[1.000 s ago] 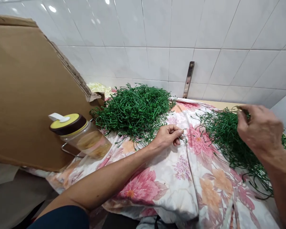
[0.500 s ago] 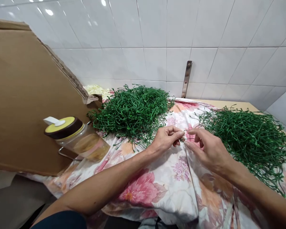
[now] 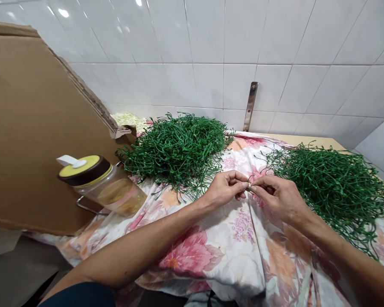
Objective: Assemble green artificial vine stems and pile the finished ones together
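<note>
Between two heaps of thin green stems, my left hand and my right hand meet fingertip to fingertip above a floral cloth. A small dark green stem is pinched between them, with a tiny pale spot at the fingertips. Thumb and forefinger are closed on both hands. The left green heap lies behind my left hand. Beyond my right hand spreads the right green heap.
A jar with a yellow and brown lid leans at the left beside a large cardboard sheet. Pale shreds lie behind the left heap. A metal strip stands against the tiled wall.
My right thumb and forefinger have closed and moved slightly left, onto the stem at my left fingertips. The heaps have stayed in place.
</note>
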`<action>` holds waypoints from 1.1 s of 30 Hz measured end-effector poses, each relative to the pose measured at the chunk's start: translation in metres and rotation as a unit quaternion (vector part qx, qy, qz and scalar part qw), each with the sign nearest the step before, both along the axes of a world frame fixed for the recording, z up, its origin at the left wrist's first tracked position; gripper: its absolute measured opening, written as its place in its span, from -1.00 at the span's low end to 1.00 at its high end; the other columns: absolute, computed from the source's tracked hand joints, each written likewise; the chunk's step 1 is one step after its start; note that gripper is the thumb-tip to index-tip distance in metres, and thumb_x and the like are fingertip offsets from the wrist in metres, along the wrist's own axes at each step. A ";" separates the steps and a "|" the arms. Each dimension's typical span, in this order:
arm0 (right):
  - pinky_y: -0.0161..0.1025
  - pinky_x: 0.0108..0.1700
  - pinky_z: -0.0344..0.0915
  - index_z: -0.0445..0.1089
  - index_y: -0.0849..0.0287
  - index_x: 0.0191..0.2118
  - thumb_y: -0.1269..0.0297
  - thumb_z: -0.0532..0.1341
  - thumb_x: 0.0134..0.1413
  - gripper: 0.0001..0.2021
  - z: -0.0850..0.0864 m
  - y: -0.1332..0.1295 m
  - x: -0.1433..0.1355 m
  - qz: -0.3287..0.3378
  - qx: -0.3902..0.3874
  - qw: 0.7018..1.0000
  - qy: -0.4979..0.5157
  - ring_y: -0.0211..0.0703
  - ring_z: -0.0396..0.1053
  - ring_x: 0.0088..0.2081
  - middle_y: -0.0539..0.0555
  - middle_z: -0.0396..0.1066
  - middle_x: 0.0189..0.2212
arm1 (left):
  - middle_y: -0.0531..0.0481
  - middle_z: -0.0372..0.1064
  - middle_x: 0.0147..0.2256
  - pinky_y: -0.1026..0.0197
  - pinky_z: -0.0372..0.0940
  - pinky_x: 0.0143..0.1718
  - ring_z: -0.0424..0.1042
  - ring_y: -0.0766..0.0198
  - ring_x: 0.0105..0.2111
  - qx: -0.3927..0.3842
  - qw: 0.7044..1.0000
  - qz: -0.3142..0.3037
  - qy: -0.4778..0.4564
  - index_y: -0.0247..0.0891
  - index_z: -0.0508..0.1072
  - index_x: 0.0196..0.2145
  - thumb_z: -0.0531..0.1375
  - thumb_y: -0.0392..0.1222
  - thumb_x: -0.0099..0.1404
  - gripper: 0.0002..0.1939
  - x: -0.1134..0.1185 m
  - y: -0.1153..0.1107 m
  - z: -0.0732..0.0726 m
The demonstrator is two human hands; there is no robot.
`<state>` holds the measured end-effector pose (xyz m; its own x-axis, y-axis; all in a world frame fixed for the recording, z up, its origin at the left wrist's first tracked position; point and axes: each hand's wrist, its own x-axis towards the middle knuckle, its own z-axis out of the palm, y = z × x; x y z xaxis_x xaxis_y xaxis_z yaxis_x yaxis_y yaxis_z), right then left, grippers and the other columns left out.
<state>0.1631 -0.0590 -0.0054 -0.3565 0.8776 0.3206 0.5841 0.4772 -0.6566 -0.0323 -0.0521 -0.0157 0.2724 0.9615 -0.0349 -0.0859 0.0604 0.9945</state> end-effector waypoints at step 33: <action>-0.28 -0.36 0.20 0.51 0.17 -0.30 0.17 0.22 0.23 -0.79 -0.004 0.001 0.000 0.031 -0.105 0.994 -0.008 -0.20 0.37 -0.43 0.00 0.51 -0.44 | 0.00 0.37 -0.47 0.27 0.09 -0.45 0.24 0.33 -0.46 0.110 0.979 0.023 0.172 -0.32 0.50 -0.40 0.25 -0.04 0.25 -0.74 0.001 -0.005 -0.010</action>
